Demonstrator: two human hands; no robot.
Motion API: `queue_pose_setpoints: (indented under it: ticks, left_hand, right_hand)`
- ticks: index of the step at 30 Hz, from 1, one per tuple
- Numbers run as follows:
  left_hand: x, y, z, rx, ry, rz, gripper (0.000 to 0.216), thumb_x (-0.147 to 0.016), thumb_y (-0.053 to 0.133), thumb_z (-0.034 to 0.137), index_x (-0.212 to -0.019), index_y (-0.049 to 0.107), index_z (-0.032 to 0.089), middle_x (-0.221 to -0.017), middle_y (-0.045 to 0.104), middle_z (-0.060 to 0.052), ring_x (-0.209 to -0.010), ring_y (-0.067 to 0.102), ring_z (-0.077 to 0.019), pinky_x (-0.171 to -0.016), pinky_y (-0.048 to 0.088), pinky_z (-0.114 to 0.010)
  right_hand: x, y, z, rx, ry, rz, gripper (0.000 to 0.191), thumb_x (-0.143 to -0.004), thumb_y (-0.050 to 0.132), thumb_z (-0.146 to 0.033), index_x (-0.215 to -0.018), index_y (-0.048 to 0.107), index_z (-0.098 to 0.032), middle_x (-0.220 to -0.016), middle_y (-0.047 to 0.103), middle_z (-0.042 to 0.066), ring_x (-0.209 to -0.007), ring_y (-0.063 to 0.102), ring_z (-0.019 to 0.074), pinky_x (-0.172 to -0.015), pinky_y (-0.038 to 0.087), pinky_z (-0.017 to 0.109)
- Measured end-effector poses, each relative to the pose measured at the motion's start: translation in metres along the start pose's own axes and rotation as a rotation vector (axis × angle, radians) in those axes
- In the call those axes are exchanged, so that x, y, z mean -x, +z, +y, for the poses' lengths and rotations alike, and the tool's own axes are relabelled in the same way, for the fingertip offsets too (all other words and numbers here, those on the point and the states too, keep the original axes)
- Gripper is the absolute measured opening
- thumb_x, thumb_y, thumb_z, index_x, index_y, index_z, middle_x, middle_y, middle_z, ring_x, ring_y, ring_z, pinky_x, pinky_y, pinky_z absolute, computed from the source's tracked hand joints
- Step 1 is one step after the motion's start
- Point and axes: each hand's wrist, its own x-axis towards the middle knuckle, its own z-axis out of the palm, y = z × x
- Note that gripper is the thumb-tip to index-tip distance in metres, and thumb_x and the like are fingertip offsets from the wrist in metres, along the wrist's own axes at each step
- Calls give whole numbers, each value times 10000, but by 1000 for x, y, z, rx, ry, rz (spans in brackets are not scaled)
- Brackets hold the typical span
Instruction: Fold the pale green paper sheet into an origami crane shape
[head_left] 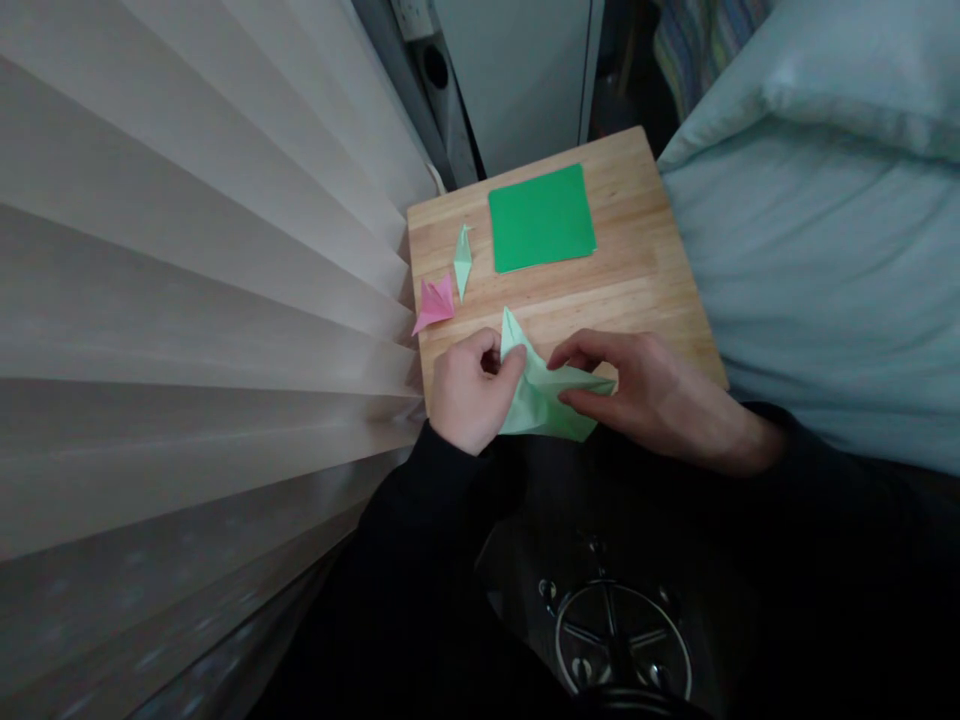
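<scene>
A pale green sheet of origami paper [536, 395], partly folded with raised flaps, is held over the near edge of the wooden table. My left hand [474, 388] pinches its left side, thumb on top and the fingers curled behind. On the right, my right hand [637, 385] has its thumb and fingers around a raised flap that points right. Beyond my left hand lie a small pink folded paper figure [435, 302] and a slim pale green folded piece [463, 262]. A bright green stack of paper [541, 218] rests farther back.
The small wooden table [637, 270] stands between a pleated white curtain [225, 250] on the left and a bed with light teal bedding [825, 250] on the right. A pale cabinet [517, 80] is behind it. Below is a wheeled chair base [622, 640].
</scene>
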Motion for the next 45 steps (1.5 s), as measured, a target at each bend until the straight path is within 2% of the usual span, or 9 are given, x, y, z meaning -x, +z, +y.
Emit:
queue_pose_setpoints:
  ticks: [5, 10, 15, 18, 20, 23, 28, 36, 45]
  left_hand:
    - [1, 1, 3, 133, -11, -117, 234, -866, 621, 304, -668, 566, 193, -640, 553, 12, -641, 496, -144, -612, 378, -266]
    - [4, 1, 9, 295, -3, -246, 192, -858, 629, 327, -759, 666, 167, -797, 683, -34, -771, 601, -176, -723, 469, -299]
    - [6, 4, 7, 598, -95, -413, 447, -869, 655, 603, -781, 684, 166, -786, 696, -54, -793, 650, -201, -730, 510, -318]
    - [5, 8, 1, 731, -212, -403, 565, -914, 530, 704, -776, 677, 176, -785, 700, -70, -822, 677, -214, -715, 530, -317]
    - [3, 10, -2, 772, -247, -401, 482, -890, 609, 646, -786, 676, 180, -779, 695, -52, -804, 677, -201, -698, 527, -302]
    - [1, 11, -3, 790, -281, -441, 327, -748, 820, 462, -816, 673, 178, -739, 674, -4, -684, 635, -148, -631, 486, -258]
    - [4, 14, -1, 911, -374, -540, 460, -622, 906, 349, -977, 667, 181, -798, 720, -11, -620, 649, -143, -626, 515, -276]
    - [7, 10, 3, 880, -330, -539, 369, -662, 880, 448, -851, 716, 176, -677, 663, -7, -611, 625, -155, -611, 488, -285]
    - [10, 9, 3, 870, -257, -520, 464, -728, 853, 581, -790, 649, 168, -643, 559, 38, -518, 415, -67, -518, 294, -225]
  right_hand:
    - [-3, -5, 2, -39, -2, 19, 139, -865, 690, -288, -968, 762, -226, -949, 787, 44, -894, 717, 250, -831, 531, 384]
    - [-5, -2, 3, -187, 25, 11, 167, -824, 764, -324, -952, 718, -228, -924, 779, 37, -864, 723, 236, -772, 560, 362]
    - [-5, -3, 4, -328, 111, -8, 372, -759, 829, -348, -1038, 602, -255, -870, 758, 10, -767, 714, 214, -643, 548, 329]
    - [-6, -4, 7, -344, 144, 10, 467, -733, 845, -344, -1089, 552, -269, -864, 745, 2, -674, 681, 196, -533, 503, 311]
    - [-6, -4, 8, -339, 156, 40, 523, -711, 859, -323, -1116, 532, -274, -856, 733, -4, -661, 672, 195, -509, 490, 308]
    - [-7, -4, 7, -376, 165, 38, 584, -695, 862, -289, -1156, 503, -277, -868, 732, -7, -703, 692, 208, -538, 509, 312]
    - [-8, -10, 2, -476, 174, -12, 599, -674, 870, -268, -1151, 507, -263, -890, 750, 3, -744, 716, 209, -557, 520, 297]
    - [-11, -20, 1, -566, 169, -7, 483, -696, 859, -350, -1048, 542, -263, -844, 753, 0, -783, 733, 225, -649, 557, 334]
    - [-11, -17, 2, -596, 95, -23, 307, -786, 772, -293, -989, 548, -238, -732, 689, -29, -703, 678, 166, -605, 488, 281]
